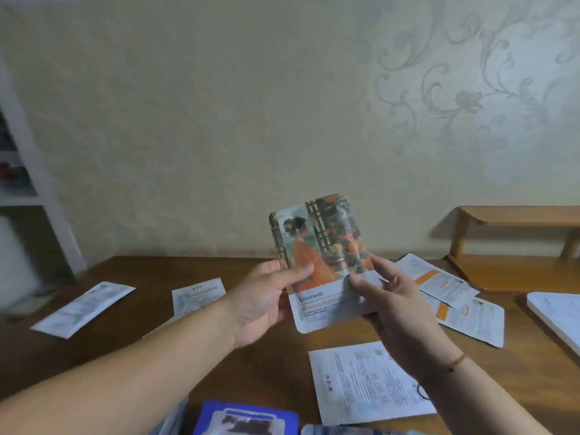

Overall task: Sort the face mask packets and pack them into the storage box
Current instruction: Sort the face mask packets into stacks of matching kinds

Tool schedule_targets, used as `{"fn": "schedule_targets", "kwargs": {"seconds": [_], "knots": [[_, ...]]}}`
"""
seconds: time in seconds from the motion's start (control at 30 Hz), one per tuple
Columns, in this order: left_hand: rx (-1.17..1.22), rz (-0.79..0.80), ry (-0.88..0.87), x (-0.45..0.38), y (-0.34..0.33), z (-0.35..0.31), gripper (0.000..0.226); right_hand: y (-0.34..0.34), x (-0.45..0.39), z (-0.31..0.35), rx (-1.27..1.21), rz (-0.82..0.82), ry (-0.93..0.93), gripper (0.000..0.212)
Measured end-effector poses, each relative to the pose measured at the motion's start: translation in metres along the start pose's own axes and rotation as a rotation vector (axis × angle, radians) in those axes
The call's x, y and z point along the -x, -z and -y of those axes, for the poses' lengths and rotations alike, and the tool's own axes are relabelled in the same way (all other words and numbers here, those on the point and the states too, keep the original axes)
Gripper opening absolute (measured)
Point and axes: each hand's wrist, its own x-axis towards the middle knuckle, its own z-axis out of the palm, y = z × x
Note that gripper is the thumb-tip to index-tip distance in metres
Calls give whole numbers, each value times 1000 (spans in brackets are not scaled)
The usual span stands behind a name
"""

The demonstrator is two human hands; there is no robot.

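Both hands hold up a face mask packet (320, 262) above the brown table (131, 350); it shows a figure in an orange robe and a white lower band. My left hand (266, 299) pinches its left edge with the thumb on the front. My right hand (389, 306) grips its lower right corner. More packets lie flat on the table: two pale ones at the left (84, 309) (197, 295), orange-and-white ones at the right (439, 282) (474, 318), a white one face down in front (367, 384), and a blue one at the bottom edge (244, 419).
A white flat object (558, 318), perhaps a box or lid, sits at the right table edge. A wooden shelf riser (514, 240) stands at the back right against the patterned wall. A white shelf unit (28, 183) is at the far left.
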Motion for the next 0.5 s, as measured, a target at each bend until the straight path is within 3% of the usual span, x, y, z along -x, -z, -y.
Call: {"fn": "schedule_targets", "kwargs": {"seconds": [0.1, 0.2, 0.27, 0.33, 0.4, 0.5], "knots": [[-101, -80, -58, 14, 21, -3, 45, -23, -3, -2, -16, 33, -18, 33], [-210, -85, -118, 37, 50, -9, 22, -53, -16, 7, 4, 102, -79, 45], [-275, -94, -127, 58, 71, -14, 28, -78, -30, 13, 87, 163, -88, 32], [-251, -140, -135, 81, 93, -18, 35, -109, -46, 13, 148, 209, -65, 9], [-202, -216, -117, 111, 117, -20, 39, -147, -56, 6, 191, 221, -65, 14], [-128, -358, -86, 163, 161, -13, 28, -214, -59, -18, 180, 274, -123, 17]]}}
